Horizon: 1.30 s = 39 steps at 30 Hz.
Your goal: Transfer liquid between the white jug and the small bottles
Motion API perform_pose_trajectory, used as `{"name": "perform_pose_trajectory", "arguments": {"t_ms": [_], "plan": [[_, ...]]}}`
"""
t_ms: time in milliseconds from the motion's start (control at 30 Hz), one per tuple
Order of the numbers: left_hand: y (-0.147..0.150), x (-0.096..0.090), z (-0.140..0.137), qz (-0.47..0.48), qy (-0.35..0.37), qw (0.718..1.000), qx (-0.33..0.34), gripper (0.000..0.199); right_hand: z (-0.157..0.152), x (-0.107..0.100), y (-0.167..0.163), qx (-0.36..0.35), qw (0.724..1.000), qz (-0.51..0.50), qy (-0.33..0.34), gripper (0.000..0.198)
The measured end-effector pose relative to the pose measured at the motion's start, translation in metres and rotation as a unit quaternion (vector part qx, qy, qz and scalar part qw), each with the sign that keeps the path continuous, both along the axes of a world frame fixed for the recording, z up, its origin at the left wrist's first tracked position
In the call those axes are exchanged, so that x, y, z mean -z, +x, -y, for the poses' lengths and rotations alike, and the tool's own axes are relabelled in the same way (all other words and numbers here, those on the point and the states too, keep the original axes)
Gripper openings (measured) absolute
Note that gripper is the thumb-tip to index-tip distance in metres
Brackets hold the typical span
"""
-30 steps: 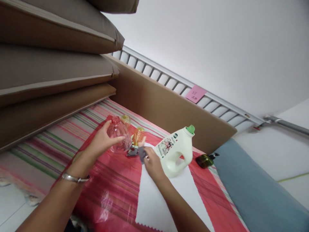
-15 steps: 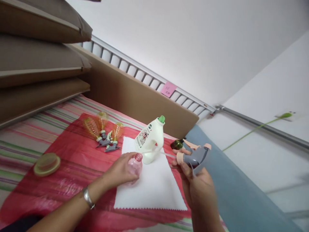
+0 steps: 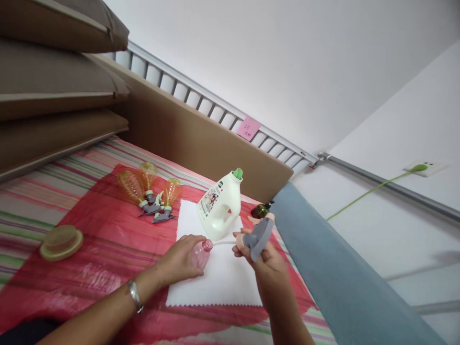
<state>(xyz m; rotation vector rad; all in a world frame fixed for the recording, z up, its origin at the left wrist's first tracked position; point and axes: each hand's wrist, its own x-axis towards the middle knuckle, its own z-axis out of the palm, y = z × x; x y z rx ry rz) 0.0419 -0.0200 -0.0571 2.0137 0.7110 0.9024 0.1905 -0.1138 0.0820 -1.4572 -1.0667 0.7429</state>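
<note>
My left hand (image 3: 183,258) is wrapped round a clear pink bottle (image 3: 201,254) with an uncapped, threaded neck. The bottle leans to the right over a white cloth (image 3: 223,282) with a zigzag edge. In my right hand (image 3: 264,261) is a grey and peach spray trigger head (image 3: 257,237), held by its collar and body. Its thin dip tube (image 3: 224,242) points left, with the tip close to the bottle's mouth; I cannot tell whether it has entered. Behind both hands stands a pale green jug (image 3: 220,206) with a green cap.
Several yellow spray bottles (image 3: 170,191) lie on the red plastic sheet (image 3: 108,239) at left, near a round yellowish lid (image 3: 62,242). A dark green bottle (image 3: 260,210) lies behind my right hand. Stacked brown cushions (image 3: 61,76) rise at the left; a brown board (image 3: 201,139) bounds the back.
My right hand has moved left with the spray trigger head, bringing the tube's tip to the bottle's mouth. My left hand still holds the bottle. The view has shifted slightly.
</note>
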Motion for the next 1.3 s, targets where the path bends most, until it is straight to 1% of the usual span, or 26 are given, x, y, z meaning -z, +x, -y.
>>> {"name": "perform_pose_trajectory", "arguments": {"t_ms": [100,233,300,367,433,533,600,700,833,900,1000,1067,1133,1233,1300], "plan": [[-0.001,-0.001,0.001,-0.013,0.001,1.000,-0.002,0.067,-0.006,0.009,-0.005,-0.010,1.000,0.002,-0.013,0.041],[-0.003,-0.004,0.002,-0.019,0.001,1.000,0.009,0.064,-0.006,0.008,0.000,0.018,1.000,0.010,0.012,0.040],[-0.003,-0.003,0.002,-0.023,-0.003,1.000,0.011,0.065,-0.009,0.011,0.003,0.017,1.000,0.004,0.001,0.041],[-0.002,-0.002,0.001,-0.028,-0.010,0.999,0.014,0.068,-0.015,0.022,0.003,-0.009,0.999,-0.013,-0.031,0.042],[-0.002,-0.001,0.000,-0.034,-0.020,0.999,0.020,0.071,-0.022,0.040,-0.001,-0.033,0.997,-0.037,-0.055,0.041],[-0.003,0.001,-0.001,-0.041,-0.038,0.998,0.025,0.074,-0.032,0.066,-0.011,-0.035,0.995,-0.077,-0.049,0.040],[-0.004,0.003,-0.002,-0.043,-0.044,0.998,0.024,0.075,-0.034,0.076,-0.016,-0.023,0.995,-0.094,-0.039,0.039],[-0.006,0.006,-0.004,-0.036,-0.042,0.998,0.021,0.078,-0.035,0.079,-0.018,-0.024,0.994,-0.101,-0.043,0.040],[-0.007,0.007,-0.003,-0.034,-0.040,0.998,0.024,0.078,-0.034,0.076,-0.013,-0.028,0.995,-0.084,-0.044,0.039],[-0.007,0.006,-0.003,-0.036,-0.040,0.998,0.025,0.078,-0.034,0.073,-0.009,-0.026,0.998,-0.048,-0.039,0.036],[-0.007,0.005,-0.002,-0.034,-0.035,0.998,0.026,0.078,-0.035,0.070,-0.004,-0.028,0.998,0.043,-0.032,0.035],[-0.007,0.005,-0.003,-0.034,-0.035,0.998,0.025,0.079,-0.036,0.071,-0.004,-0.036,0.995,0.084,-0.042,0.034],[-0.007,0.006,-0.004,-0.036,-0.037,0.998,0.025,0.080,-0.037,0.076,-0.008,-0.041,0.995,0.070,-0.057,0.033],[-0.007,0.008,-0.005,-0.033,-0.036,0.998,0.030,0.081,-0.037,0.087,-0.015,-0.024,0.998,-0.004,-0.063,0.036],[-0.008,0.008,-0.004,-0.029,-0.033,0.998,0.034,0.080,-0.037,0.092,-0.018,-0.015,0.997,-0.028,-0.065,0.036]]}}
